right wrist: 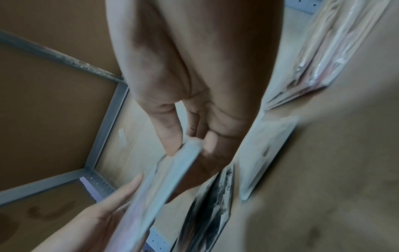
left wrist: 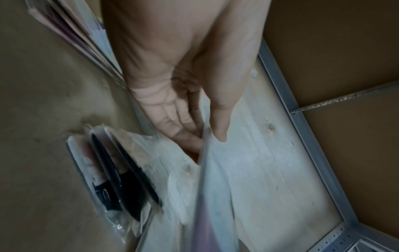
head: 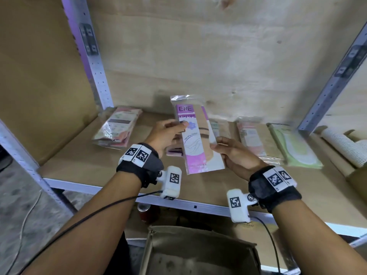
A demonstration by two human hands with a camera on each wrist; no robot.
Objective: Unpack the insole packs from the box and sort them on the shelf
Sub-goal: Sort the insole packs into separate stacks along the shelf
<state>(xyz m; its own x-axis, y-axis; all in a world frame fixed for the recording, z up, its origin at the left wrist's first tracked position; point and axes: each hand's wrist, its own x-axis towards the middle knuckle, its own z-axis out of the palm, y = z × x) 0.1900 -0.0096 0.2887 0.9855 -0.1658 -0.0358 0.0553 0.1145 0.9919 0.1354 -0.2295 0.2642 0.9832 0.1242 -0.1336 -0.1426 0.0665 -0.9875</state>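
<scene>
Shelf post: at the upper left of the head view we see a perforated metal post [head: 93,62]; a matching one runs down the upper right edge.
Shelf: a brown board [head: 83,161] with a pale metal front rail crosses the middle of the frame; a plywood back panel rises behind it.
Left stack: at the left middle we see a stack of pink and green insole packs [head: 117,128] lying on the board, tilted toward the back corner.
Left hand: just left of centre our left hand [head: 166,135] grips the left edge of the purple pack, thumb on the front and fingers behind; the left wrist view shows the same pinch.
Purple pack: at the centre we hold a purple and white insole pack [head: 196,135] nearly upright, above the board and clear of it.
Dark pack: a small dark pack [head: 174,151] lies on the board under our left hand, mostly hidden.
Right hand: just right of centre our right hand [head: 236,153] pinches the pack's right edge between thumb and curled fingers.
Right packs: at the right middle we see pink packs [head: 252,135] and a green pack [head: 296,149] lying flat, side by side.
Box: at the bottom centre an open cardboard box [head: 198,253] sits below the shelf rail; what it holds we cannot tell.
</scene>
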